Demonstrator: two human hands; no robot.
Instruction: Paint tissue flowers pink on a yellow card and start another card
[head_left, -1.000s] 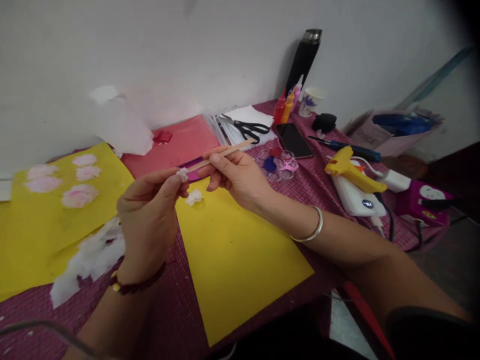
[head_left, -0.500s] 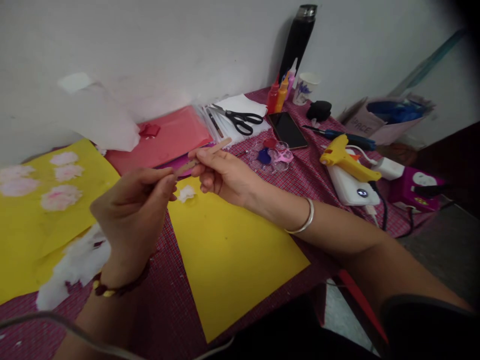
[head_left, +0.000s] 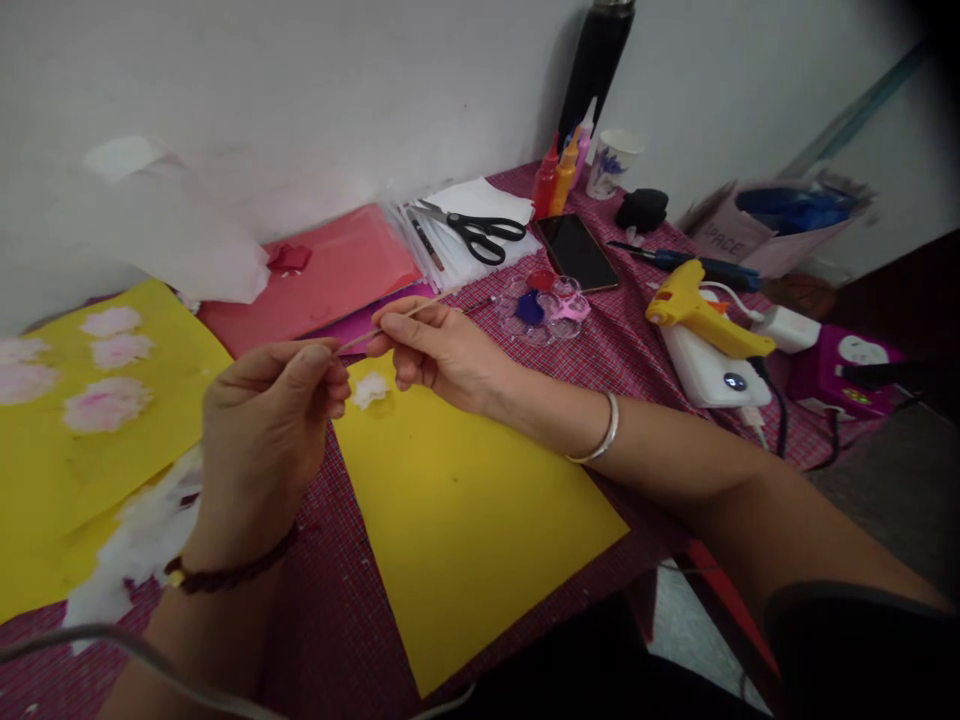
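Note:
Between my hands is a thin wooden craft stick [head_left: 360, 340], turned nearly edge-on. My left hand [head_left: 271, 420] pinches its near end between thumb and fingers. Further along, my right hand [head_left: 439, 350] has thumb and fingers closed on the same stick, whose tip pokes out past the knuckles. Below the hands, a small white ruffled piece [head_left: 370, 390] lies on the top edge of a yellow sheet [head_left: 472, 540].
Pink-white puffs [head_left: 109, 405] rest on another yellow sheet [head_left: 37, 480] at left. Behind are a red folder [head_left: 330, 265], scissors [head_left: 480, 230] and a phone [head_left: 577, 250]. A paint palette [head_left: 536, 308] and yellow glue gun [head_left: 705, 315] sit at right.
The craft stick has turned from its flat side to nearly edge-on. My left hand has rolled slightly, and the view has shifted a little.

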